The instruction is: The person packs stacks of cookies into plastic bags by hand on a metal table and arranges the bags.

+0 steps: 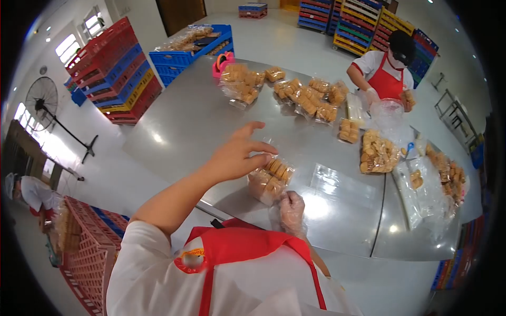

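A clear plastic bag of round biscuits (271,178) is on the steel table in front of me. My left hand (240,150), bare, reaches over its top end with fingers spread, the thumb and a fingertip at the plastic. At the bag's near right corner is my right hand (292,209), in a clear plastic glove, its fingers curled closed against the bag edge. Just right of the bag lies a flat clear plastic sheet or empty bag (326,179).
Packed biscuit bags (311,99) lie across the table's far side, near a pink tape dispenser (223,62). A loose biscuit bag (378,152) and plastic bags (416,189) lie right. A co-worker (387,71) stands opposite. Crate stacks (113,73) flank the table (179,126).
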Demonstrator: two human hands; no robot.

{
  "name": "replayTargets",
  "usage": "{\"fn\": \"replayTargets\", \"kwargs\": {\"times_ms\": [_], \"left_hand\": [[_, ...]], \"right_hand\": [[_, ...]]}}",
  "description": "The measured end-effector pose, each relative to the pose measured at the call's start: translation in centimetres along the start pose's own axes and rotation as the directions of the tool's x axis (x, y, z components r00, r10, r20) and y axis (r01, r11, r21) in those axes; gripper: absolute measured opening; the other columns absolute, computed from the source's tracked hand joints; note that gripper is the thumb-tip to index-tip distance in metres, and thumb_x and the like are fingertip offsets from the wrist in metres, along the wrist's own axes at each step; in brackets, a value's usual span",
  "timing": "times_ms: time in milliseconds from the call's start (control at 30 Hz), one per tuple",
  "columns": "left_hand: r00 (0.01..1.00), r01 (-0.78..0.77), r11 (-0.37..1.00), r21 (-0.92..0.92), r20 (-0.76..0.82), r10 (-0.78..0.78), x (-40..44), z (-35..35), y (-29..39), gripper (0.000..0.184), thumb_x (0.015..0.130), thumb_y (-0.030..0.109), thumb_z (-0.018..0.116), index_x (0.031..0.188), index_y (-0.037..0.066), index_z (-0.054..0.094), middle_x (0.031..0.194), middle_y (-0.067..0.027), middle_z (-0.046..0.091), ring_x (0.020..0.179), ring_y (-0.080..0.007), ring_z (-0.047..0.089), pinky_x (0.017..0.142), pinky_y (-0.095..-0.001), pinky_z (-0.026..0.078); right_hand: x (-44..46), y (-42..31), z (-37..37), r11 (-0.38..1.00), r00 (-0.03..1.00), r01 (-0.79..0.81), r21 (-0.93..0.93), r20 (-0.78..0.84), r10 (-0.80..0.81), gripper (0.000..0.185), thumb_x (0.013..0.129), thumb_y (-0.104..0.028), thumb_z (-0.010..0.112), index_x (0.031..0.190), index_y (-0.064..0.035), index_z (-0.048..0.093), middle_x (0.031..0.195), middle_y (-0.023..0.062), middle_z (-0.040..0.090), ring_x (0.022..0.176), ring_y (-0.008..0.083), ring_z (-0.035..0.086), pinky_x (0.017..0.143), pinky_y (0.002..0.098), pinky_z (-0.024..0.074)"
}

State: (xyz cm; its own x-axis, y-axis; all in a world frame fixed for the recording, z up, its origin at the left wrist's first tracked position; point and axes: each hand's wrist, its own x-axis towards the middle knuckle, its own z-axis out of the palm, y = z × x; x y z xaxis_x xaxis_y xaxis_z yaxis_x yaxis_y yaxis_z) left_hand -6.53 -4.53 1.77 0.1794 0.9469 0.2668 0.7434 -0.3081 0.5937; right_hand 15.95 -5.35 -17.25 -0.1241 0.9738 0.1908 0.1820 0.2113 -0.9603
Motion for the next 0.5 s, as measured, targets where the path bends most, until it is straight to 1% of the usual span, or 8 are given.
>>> {"fn": "replayTargets", "kwargs": {"times_ms": [33, 100, 200, 267, 367, 400, 467, 500], "left_hand": [[0.994, 0.049, 0.999, 0.006, 0.095, -0.049, 0.6, -0.1, 0.1, 0.027, 0.087, 0.018, 0.067, 0.112, 0.017, 0.076, 0.147, -0.0217, 0.043, 0.13, -0.0373, 0.049, 0.106, -0.0437, 0.043], [0.955, 0.148, 0.989, 0.006, 0.26, -0.145, 1.6, -0.2, 0.3, 0.032, 0.084, 0.013, 0.064, 0.112, 0.02, 0.077, 0.145, -0.024, 0.047, 0.128, -0.0392, 0.052, 0.107, -0.0416, 0.043], [0.874, 0.199, 0.967, 0.158, 0.418, -0.248, 1.0, -0.6, 2.3, 0.045, 0.08, 0.005, 0.059, 0.121, 0.016, 0.072, 0.142, -0.023, 0.052, 0.127, -0.039, 0.054, 0.106, -0.0379, 0.044], [0.951, 0.099, 0.994, 0.034, 0.291, -0.105, -0.4, 0.4, 0.4, 0.05, 0.08, 0.003, 0.058, 0.128, 0.012, 0.066, 0.143, -0.0226, 0.052, 0.127, -0.0388, 0.054, 0.105, -0.0385, 0.045], [0.992, 0.023, 0.999, -0.022, 0.123, -0.02, -3.2, 0.6, -2.1, 0.055, 0.081, -0.001, 0.055, 0.135, 0.006, 0.059, 0.143, -0.0204, 0.053, 0.122, -0.0353, 0.06, 0.101, -0.0394, 0.048], [0.997, 0.009, 1.0, -0.02, 0.078, -0.008, -3.9, 0.0, -2.9, 0.057, 0.081, -0.002, 0.053, 0.137, 0.004, 0.056, 0.144, -0.0193, 0.053, 0.12, -0.0335, 0.062, 0.099, -0.0397, 0.05], [0.977, 0.215, 0.943, -0.252, 0.053, -0.208, -5.5, -2.0, -4.5, 0.057, 0.081, -0.003, 0.052, 0.137, 0.004, 0.056, 0.142, -0.017, 0.055, 0.114, -0.0296, 0.065, 0.095, -0.0393, 0.052], [0.951, 0.305, 0.878, -0.369, 0.065, -0.303, -6.3, -3.2, -5.4, 0.057, 0.081, -0.004, 0.051, 0.137, 0.004, 0.056, 0.141, -0.0158, 0.055, 0.112, -0.0276, 0.067, 0.092, -0.0391, 0.053]], "right_hand": [[0.2, 0.5, 0.0, 0.995, 0.995, -0.093, 0.033, 0.024, 0.092, 0.021, 0.096, -0.013, 0.061, 0.085, 0.0038, 0.066, 0.066, 0.0125, 0.061, 0.062, 0.0174, 0.054, 0.06, 0.0357, 0.0457], [0.3, 0.7, -0.3, 0.996, 0.995, -0.086, 0.015, 0.042, 0.086, 0.021, 0.096, -0.013, 0.061, 0.085, 0.0038, 0.066, 0.066, 0.0125, 0.061, 0.062, 0.0175, 0.054, 0.06, 0.0361, 0.0457], [0.2, -0.6, 0.2, 0.998, 0.999, -0.013, -0.064, 0.039, 0.016, 0.022, 0.096, -0.013, 0.061, 0.084, 0.004, 0.065, 0.065, 0.0094, 0.058, 0.061, 0.0159, 0.053, 0.058, 0.0356, 0.0444], [-0.1, -0.7, 0.2, 0.994, 0.998, 0.007, -0.107, 0.06, 0.0, 0.022, 0.096, -0.013, 0.06, 0.084, 0.0045, 0.065, 0.065, 0.0071, 0.058, 0.061, 0.0139, 0.053, 0.058, 0.0334, 0.0438], [-0.5, 0.2, 0.6, 0.938, 0.942, -0.334, 0.093, 0.07, 0.329, 0.021, 0.095, -0.012, 0.061, 0.085, 0.0052, 0.066, 0.067, 0.0047, 0.06, 0.063, 0.0109, 0.052, 0.058, 0.0291, 0.0432], [-1.1, 0.4, 1.0, 0.921, 0.927, -0.374, 0.113, 0.081, 0.366, 0.021, 0.095, -0.012, 0.061, 0.086, 0.0054, 0.066, 0.067, 0.0039, 0.06, 0.063, 0.0101, 0.052, 0.058, 0.028, 0.0432], [-2.5, 0.8, 1.7, 0.879, 0.892, -0.453, 0.149, 0.09, 0.444, 0.021, 0.094, -0.013, 0.062, 0.087, 0.0057, 0.066, 0.068, 0.0023, 0.06, 0.064, 0.0084, 0.052, 0.059, 0.0258, 0.043], [-2.9, 0.5, 2.2, 0.903, 0.913, -0.407, 0.135, 0.081, 0.4, 0.022, 0.094, -0.014, 0.062, 0.087, 0.0057, 0.066, 0.068, 0.0036, 0.06, 0.064, 0.0097, 0.053, 0.059, 0.0271, 0.0436]]}}
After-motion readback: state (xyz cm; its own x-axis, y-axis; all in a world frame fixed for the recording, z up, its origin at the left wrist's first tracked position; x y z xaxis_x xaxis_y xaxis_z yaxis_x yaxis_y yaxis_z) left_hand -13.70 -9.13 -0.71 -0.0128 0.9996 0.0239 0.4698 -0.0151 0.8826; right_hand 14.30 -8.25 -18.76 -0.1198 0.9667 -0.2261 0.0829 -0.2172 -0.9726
